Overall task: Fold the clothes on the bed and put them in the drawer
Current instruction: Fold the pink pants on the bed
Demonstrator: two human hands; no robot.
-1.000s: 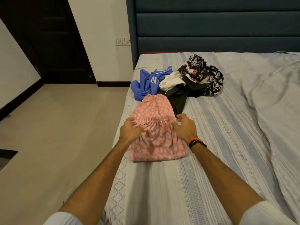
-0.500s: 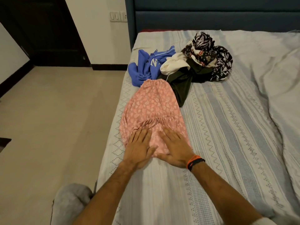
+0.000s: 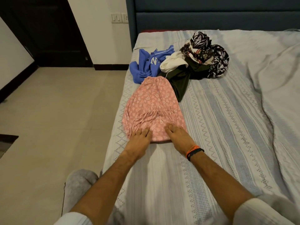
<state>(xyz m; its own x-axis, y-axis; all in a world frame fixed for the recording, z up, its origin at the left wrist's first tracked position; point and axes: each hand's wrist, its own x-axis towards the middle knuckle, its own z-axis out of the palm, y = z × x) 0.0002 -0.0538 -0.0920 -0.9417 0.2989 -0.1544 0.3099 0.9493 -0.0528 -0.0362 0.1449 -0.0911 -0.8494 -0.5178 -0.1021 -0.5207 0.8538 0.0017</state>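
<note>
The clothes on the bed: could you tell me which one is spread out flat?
The pink floral garment, under both hands; the other clothes are heaped behind it.

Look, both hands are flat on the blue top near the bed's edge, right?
Not quite. Both hands, left and right, lie flat near the bed's edge, but on the pink garment, not the blue top. The head view shows the blue top farther back, untouched.
</note>
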